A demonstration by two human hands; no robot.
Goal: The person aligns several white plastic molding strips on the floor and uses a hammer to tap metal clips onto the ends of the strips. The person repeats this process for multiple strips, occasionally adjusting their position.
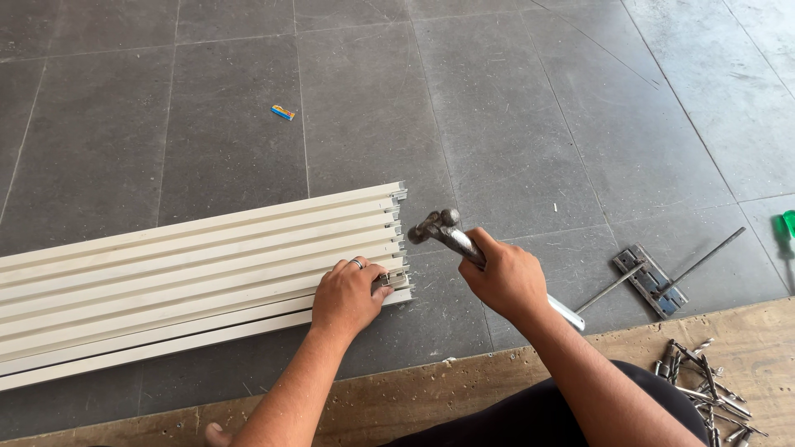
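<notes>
Right hand [507,280] clenched around hammer [464,245]; left hand [348,295] pinching small metal fitting [389,278] at white slats [199,273]

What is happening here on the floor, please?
A person sits at the edge of a grey tiled floor. The right hand holds a metal hammer just past the ends of a row of white slats. The left hand rests on the slats near those ends, pinching a small metal piece. To the right lie a metal hinge and a pile of metal pins.
</notes>
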